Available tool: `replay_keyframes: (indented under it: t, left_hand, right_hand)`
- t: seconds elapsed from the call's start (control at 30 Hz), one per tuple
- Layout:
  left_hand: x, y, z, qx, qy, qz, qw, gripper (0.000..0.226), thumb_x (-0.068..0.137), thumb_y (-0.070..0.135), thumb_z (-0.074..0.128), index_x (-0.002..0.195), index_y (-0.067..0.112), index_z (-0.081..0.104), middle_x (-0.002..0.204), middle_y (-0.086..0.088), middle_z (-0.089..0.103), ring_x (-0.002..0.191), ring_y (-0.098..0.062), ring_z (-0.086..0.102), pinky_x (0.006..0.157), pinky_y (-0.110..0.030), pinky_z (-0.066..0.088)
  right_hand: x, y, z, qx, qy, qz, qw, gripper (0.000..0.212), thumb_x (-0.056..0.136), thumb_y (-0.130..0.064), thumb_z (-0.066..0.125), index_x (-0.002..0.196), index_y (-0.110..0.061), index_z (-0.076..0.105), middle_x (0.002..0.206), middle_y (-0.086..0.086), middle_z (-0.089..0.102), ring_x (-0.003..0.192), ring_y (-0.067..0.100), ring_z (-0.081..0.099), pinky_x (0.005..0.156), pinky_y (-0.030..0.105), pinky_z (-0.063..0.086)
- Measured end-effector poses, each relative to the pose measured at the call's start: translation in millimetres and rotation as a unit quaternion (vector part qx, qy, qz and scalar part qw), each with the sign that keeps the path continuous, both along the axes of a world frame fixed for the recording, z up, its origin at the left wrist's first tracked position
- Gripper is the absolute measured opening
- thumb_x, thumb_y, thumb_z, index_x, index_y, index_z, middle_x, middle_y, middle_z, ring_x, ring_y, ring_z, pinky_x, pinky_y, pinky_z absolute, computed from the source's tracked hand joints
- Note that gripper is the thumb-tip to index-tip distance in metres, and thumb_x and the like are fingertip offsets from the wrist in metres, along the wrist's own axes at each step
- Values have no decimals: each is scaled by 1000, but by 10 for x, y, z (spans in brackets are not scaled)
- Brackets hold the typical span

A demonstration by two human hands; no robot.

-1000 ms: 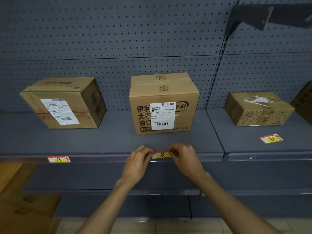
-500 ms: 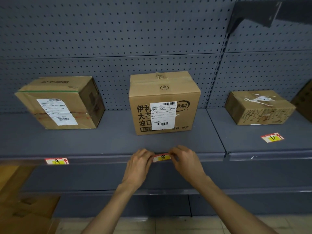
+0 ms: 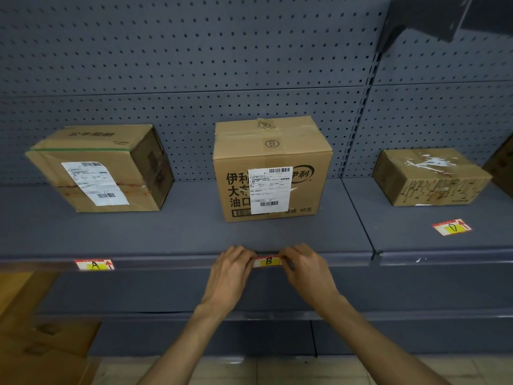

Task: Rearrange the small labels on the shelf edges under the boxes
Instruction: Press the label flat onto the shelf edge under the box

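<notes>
A small red-and-yellow label marked B (image 3: 268, 261) sits on the front edge of the grey shelf (image 3: 166, 261), below the middle cardboard box (image 3: 270, 168). My left hand (image 3: 231, 269) pinches its left end and my right hand (image 3: 304, 269) pinches its right end. A label marked A (image 3: 95, 264) is on the same edge under the left box (image 3: 100, 168). A label marked D (image 3: 452, 227) lies flat on the right shelf's top, in front of the right box (image 3: 431, 176).
Grey pegboard (image 3: 194, 65) backs the shelves. A dark bracket (image 3: 433, 15) juts out at the top right. Flattened cardboard (image 3: 41, 343) lies at the lower left, a lower shelf (image 3: 416, 315) runs beneath, and another box's edge (image 3: 502, 165) shows at far right.
Both hands stay on label B at the shelf edge. The label looks pressed flatter and more level against the edge than a second ago. The view shifted slightly.
</notes>
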State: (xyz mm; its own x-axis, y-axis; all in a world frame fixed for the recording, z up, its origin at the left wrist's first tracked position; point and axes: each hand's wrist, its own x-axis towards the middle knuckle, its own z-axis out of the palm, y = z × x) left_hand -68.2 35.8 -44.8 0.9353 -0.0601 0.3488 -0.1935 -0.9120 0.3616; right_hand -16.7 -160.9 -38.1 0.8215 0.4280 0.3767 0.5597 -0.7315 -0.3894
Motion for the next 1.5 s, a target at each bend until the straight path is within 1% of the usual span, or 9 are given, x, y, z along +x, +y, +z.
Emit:
replay_keyframes:
  t: [0.1, 0.23, 0.37, 0.53, 0.67, 0.87, 1.1, 1.23, 1.5]
  left_hand:
    - [-3, -28, -29, 6, -9, 1, 1000, 9, 91, 12, 71, 101, 13, 72, 95, -1, 64, 86, -20, 60, 73, -34, 50]
    - [0, -27, -57, -3, -19, 4, 1000, 6, 92, 13, 71, 98, 13, 71, 93, -1, 63, 86, -20, 60, 73, -34, 49]
    - [-4, -10, 14, -29, -27, -3, 999, 2, 98, 16, 64, 98, 16, 66, 91, 0, 65, 83, -17, 60, 70, -34, 50]
    - [17, -19, 100, -37, 18, 19, 999, 10, 105, 26, 49, 99, 20, 54, 87, 0, 63, 75, -19, 59, 62, -41, 49]
    - [23, -32, 120, -37, 24, 10, 999, 11, 105, 24, 48, 96, 20, 52, 86, 1, 61, 72, -17, 56, 59, -33, 42]
    - [39, -11, 75, -31, 35, -9, 999, 9, 104, 23, 51, 97, 19, 55, 93, 2, 57, 82, -16, 56, 66, -32, 43]
    - [35, -6, 57, -37, 33, -11, 999, 14, 101, 16, 58, 107, 10, 68, 103, -4, 60, 91, -22, 62, 77, -39, 53]
    - [13, -5, 43, -35, 16, -20, 999, 15, 99, 13, 61, 109, 7, 70, 102, -5, 59, 89, -21, 62, 78, -38, 55]
    - [-31, 47, -88, -21, -34, -22, 999, 18, 93, 12, 69, 111, 8, 70, 101, -4, 60, 88, -20, 61, 78, -37, 55]
  right_hand:
    - [-11, 9, -12, -3, -12, -2, 1000, 18, 73, 2, 82, 79, -11, 71, 71, 4, 65, 63, 24, 61, 45, 31, 45]
    - [-28, -29, -40, 18, -15, 12, 1000, 18, 75, 0, 83, 82, -13, 73, 75, 3, 67, 67, 22, 62, 50, 29, 47]
    - [6, -58, 4, 49, -14, 22, 998, 12, 82, -3, 79, 89, -11, 73, 81, 4, 68, 71, 23, 64, 54, 35, 54]
    - [64, -16, 89, 55, -18, 22, 998, 6, 86, -4, 75, 88, -7, 70, 81, 6, 67, 67, 24, 64, 52, 37, 55]
    - [52, -17, 53, 49, -4, 23, 999, 3, 88, -6, 73, 91, -7, 71, 83, 9, 69, 69, 26, 65, 56, 41, 56]
    - [23, -51, -2, 33, 12, 26, 999, 7, 88, -7, 74, 94, -9, 75, 87, 9, 72, 76, 27, 67, 61, 43, 58]
    - [25, -34, -28, 12, 13, 29, 999, 6, 89, -4, 71, 92, -7, 75, 87, 10, 70, 80, 29, 64, 64, 43, 56]
    - [2, -24, -80, 15, -2, 34, 999, 8, 84, -2, 76, 89, -7, 76, 85, 9, 69, 76, 28, 63, 65, 41, 56]
    - [-21, -5, -113, -3, -18, 20, 1000, 8, 85, -3, 74, 90, -9, 74, 87, 7, 67, 77, 27, 61, 65, 41, 51]
